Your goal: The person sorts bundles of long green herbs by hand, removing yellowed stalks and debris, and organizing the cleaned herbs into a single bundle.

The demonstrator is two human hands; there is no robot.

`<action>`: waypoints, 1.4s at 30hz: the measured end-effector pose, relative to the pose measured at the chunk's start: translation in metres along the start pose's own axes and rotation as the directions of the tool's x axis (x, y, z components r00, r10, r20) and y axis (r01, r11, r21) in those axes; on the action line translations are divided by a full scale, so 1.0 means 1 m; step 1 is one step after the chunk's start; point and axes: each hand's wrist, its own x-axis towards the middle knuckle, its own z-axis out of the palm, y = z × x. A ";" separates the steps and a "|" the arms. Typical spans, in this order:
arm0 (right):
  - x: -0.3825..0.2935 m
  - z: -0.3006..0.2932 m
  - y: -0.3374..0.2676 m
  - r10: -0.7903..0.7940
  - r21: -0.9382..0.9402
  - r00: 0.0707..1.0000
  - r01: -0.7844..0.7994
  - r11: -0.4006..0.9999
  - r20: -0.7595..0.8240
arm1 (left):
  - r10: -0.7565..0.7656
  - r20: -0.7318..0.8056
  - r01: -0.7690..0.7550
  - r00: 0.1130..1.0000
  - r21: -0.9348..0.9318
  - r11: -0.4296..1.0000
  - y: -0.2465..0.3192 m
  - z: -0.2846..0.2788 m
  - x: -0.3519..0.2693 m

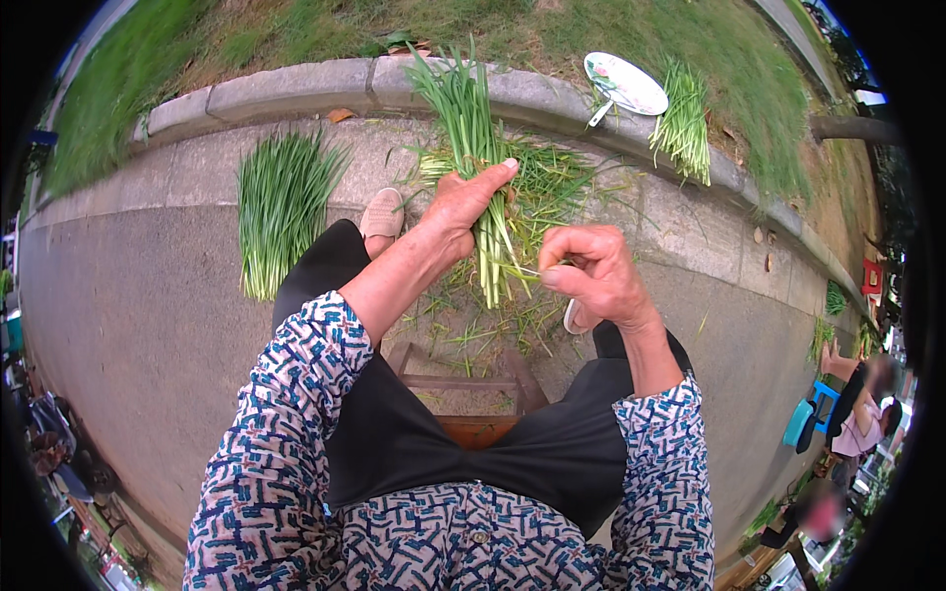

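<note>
My left hand is closed around a bunch of long flat green leaves with pale stems, which look like garlic chives. The leaf tips point away from me and the cut stem ends hang towards me. Beside those ends, my right hand pinches a thin leaf strand between thumb and forefinger. The strand runs from the bunch to my fingertips. Under the bunch lies a loose heap of trimmed leaves, partly hidden by my hands, with scraps scattered between my feet.
A neat chive pile lies on the pavement at left. On the stone kerb at right rest a white handled hand fan and another chive bundle. A wooden stool is beneath me. Other people sit far right near a blue stool.
</note>
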 end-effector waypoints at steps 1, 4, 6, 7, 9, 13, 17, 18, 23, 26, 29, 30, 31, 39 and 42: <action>-0.003 -0.005 0.001 -0.017 0.091 1.000 0.015 0.996 0.025 | 0.013 -0.022 -0.013 1.000 0.017 1.000 0.000 0.000 0.001; -0.014 -0.027 0.008 -0.094 0.393 0.991 0.049 0.918 0.096 | 0.005 -0.010 -0.004 1.000 0.028 1.000 -0.001 -0.001 0.003; -0.020 -0.039 0.007 -0.177 0.623 0.984 0.128 0.772 0.018 | -0.007 -0.010 0.008 1.000 0.033 0.999 0.000 0.000 0.004; -0.022 -0.044 0.006 -0.211 0.720 0.977 0.166 0.674 -0.028 | -0.016 -0.020 0.017 1.000 0.035 0.999 0.000 0.000 0.004; -0.027 -0.059 0.005 -0.262 0.777 0.956 0.266 0.570 -0.135 | -0.031 -0.013 0.032 0.999 0.023 0.999 0.001 -0.001 0.004; -0.019 -0.059 0.012 0.087 -0.036 0.899 -0.113 0.993 -0.429 | -0.036 0.005 0.036 0.999 -0.008 0.999 0.002 -0.001 0.002; -0.008 -0.026 0.035 -0.126 -0.455 0.957 -0.008 0.890 -0.262 | 0.033 -0.091 -0.031 0.995 0.027 0.999 -0.005 0.003 0.004; -0.005 -0.011 0.022 0.004 -0.232 0.972 -0.060 0.971 -0.235 | 0.064 -0.116 -0.059 0.991 0.040 0.997 -0.007 0.004 0.004; 0.007 0.031 0.027 -0.278 -0.604 0.939 0.103 0.790 -0.203 | 0.169 -0.176 -0.163 0.970 0.048 0.985 -0.016 0.008 0.010; 0.009 0.034 0.036 -0.343 -0.625 0.923 0.166 0.763 -0.174 | 0.172 -0.158 -0.165 0.972 0.055 0.985 -0.014 0.009 0.006; 0.007 0.028 0.035 -0.238 -0.596 0.970 0.161 0.787 -0.052 | 0.122 -0.120 -0.118 0.985 0.043 0.992 -0.009 0.007 0.005; 0.005 0.025 0.034 -0.180 -0.579 0.984 0.149 0.802 0.003 | 0.120 -0.110 -0.114 0.987 0.058 0.992 -0.008 0.003 0.006; 0.004 0.022 0.030 -0.153 -0.449 0.985 0.171 0.877 0.075 | 0.112 -0.121 -0.109 0.986 0.035 0.993 -0.007 -0.001 0.008; -0.011 0.010 0.005 0.078 0.047 0.997 -0.076 0.996 -0.031 | 0.147 -0.157 -0.142 0.977 0.047 0.989 -0.004 -0.005 0.008; -0.005 0.018 0.017 0.132 -0.088 0.981 -0.146 0.985 -0.143 | 0.229 -0.181 -0.216 0.956 0.088 0.972 -0.012 0.003 0.008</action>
